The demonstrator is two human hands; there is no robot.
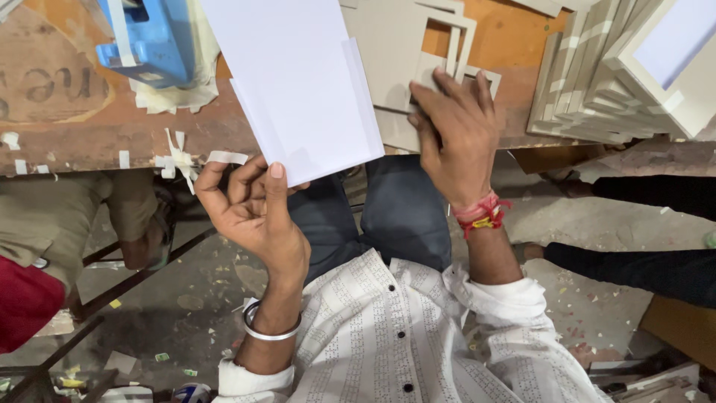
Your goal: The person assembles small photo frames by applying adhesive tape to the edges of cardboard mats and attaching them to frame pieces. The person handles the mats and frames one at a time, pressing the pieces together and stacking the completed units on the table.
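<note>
Closest to the camera is the person's white patterned shirt [395, 336], sleeves pushed up, with blue jeans [373, 216] showing under the wooden workbench [89, 134]. Left hand [253, 205], steel bangle [270, 328] on the wrist, is closed on the bottom corner of a stack of white sheets [298, 82], thumb up the front, fingers curled behind, so the stack fans away toward 12 o'clock over the bench. Right hand [459, 134], red thread band [481, 213] at the wrist, is spread flat, fingers wide, pressing on grey cardboard frame pieces [406, 45] at the bench edge, just at 3 o'clock of the sheets. More cardboard frames [611, 75] sit stacked at 2 o'clock, and a blue tape dispenser [145, 37] sits at 10 o'clock, with tape scraps stuck along the edge. Someone else's dark sleeves [656, 231] come in from 3 o'clock. Judging by the grip, doing this well probably means keeping that pinch firm so the sheets don't slide apart, and holding the frame piece flat and steady so nothing shifts.
</note>
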